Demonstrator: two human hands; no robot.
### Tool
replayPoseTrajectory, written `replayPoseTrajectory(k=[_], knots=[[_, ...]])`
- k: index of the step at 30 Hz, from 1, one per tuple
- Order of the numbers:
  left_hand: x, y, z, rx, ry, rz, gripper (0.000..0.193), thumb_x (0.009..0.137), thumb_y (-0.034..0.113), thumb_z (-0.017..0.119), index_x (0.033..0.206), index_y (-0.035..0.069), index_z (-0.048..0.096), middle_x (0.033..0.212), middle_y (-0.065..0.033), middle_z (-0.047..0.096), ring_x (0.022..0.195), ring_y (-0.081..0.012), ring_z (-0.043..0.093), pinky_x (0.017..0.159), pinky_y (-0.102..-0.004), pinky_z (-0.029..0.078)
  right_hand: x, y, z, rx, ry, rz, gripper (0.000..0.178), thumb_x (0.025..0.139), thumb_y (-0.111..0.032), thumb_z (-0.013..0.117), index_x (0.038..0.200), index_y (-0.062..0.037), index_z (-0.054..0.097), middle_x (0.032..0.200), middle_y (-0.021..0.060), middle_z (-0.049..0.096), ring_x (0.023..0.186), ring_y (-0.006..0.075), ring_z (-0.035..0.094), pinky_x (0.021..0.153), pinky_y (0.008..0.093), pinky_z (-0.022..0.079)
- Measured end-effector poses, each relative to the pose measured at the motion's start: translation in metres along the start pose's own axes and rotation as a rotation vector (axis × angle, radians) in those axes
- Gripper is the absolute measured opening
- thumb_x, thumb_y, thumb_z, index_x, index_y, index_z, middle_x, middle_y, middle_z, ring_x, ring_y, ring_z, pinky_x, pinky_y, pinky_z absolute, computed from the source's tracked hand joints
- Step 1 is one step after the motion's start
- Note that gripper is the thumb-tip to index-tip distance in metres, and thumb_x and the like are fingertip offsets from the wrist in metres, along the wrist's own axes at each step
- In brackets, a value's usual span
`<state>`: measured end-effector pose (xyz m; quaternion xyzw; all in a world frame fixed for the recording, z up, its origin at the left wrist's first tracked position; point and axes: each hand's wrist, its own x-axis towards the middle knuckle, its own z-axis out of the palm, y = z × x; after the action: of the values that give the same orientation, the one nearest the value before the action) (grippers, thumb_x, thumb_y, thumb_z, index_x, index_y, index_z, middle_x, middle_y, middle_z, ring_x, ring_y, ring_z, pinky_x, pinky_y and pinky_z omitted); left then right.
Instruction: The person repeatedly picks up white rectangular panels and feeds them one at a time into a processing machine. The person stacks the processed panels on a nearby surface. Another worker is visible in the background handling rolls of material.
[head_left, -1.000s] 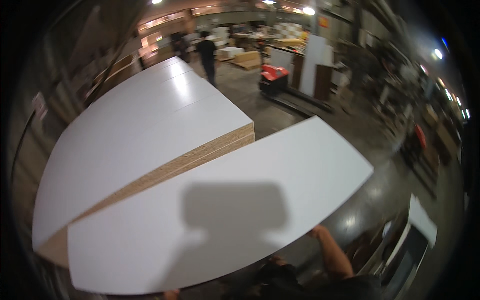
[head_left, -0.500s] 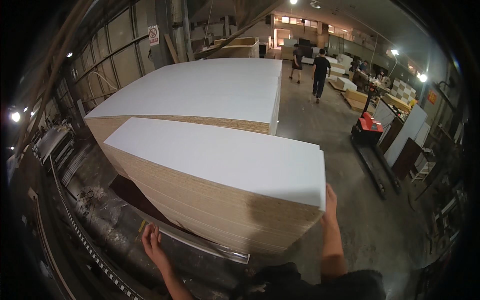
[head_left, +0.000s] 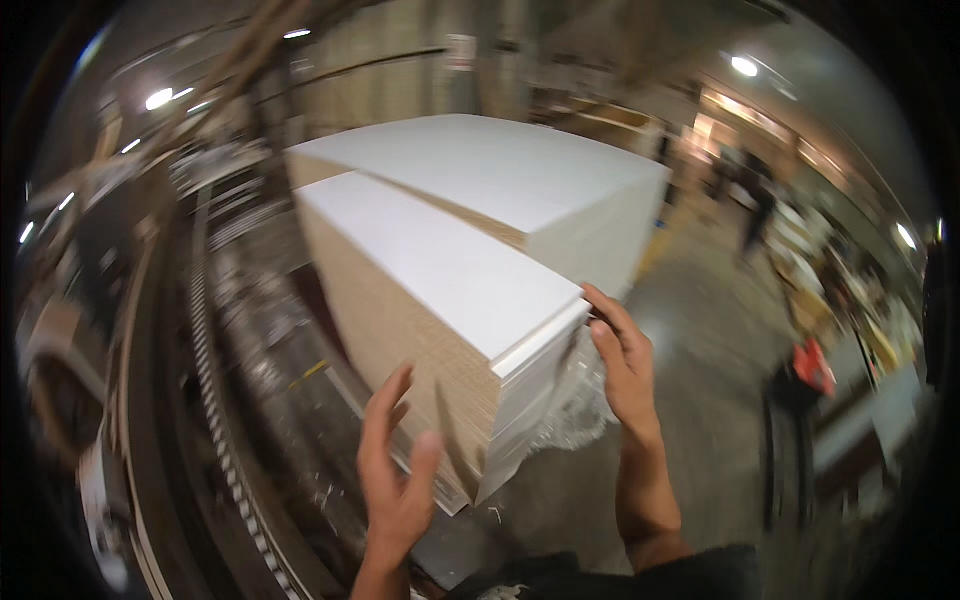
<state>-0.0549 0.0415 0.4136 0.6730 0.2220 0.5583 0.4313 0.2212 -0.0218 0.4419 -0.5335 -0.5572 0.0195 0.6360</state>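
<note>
A tall stack of white-faced particle boards stands in front of me, its long brown edges showing on the left. Its top board juts slightly beyond those below at the near right end. At that end my right hand has its fingers stretched out, the fingertips at the board's far right corner; the picture does not settle whether they press on it. My left hand is raised by the stack's near left side, fingers and thumb apart, holding nothing. Crumpled clear plastic film lies at the stack's right foot.
Behind is a wider stack of white boards. Along the left runs machinery with a black-and-white chequered strip. A red pallet truck stands on the right, near leaning panels. A blurred person is farther back.
My view has swung left and blurred, so the stack appears more end-on. My left hand has come up closer to the stack's near end; the right now reaches over its end edge.
</note>
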Motion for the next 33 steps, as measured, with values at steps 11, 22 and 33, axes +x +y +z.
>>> replayPoseTrajectory(k=[11,22,33], knots=[[0.016,0.056,0.086,-0.161,0.69,-0.199,0.041,0.103,0.03,0.065,0.128,-0.001,0.057,0.115,-0.012,0.066,0.105,-0.0235,0.066,0.087,-0.0439,0.061,0.0,-0.031,-0.005,-0.156,-0.273,-0.556,0.032,0.098,-0.016,0.063,0.127,-0.0064,0.074,0.163,0.0139,0.043,0.157,0.0426,0.024,0.128,0.0525,0.02],[-0.201,0.184,0.0,0.016,1.108,-0.145,0.026,0.096,0.026,0.063,0.107,0.003,0.062,0.086,0.0003,0.066,0.068,-0.0058,0.062,0.06,-0.0206,0.05,-0.082,-0.058,0.051,1.295,-0.83,0.362,0.075,0.107,-0.035,0.062,0.163,0.0003,0.027,0.157,0.0236,0.047,0.139,0.0333,0.054,0.114,0.0436,0.046],[-0.579,0.204,0.026,0.165,1.696,-0.361,0.022,0.106,0.012,0.052,0.122,0.001,0.063,0.106,-0.0041,0.069,0.097,-0.0124,0.064,0.089,-0.0294,0.051,-0.333,-0.101,0.147,1.137,-1.358,0.987,0.032,0.106,-0.025,0.055,0.123,0.0017,0.061,0.116,0.0145,0.069,0.1,0.0262,0.07,0.088,0.044,0.062]])
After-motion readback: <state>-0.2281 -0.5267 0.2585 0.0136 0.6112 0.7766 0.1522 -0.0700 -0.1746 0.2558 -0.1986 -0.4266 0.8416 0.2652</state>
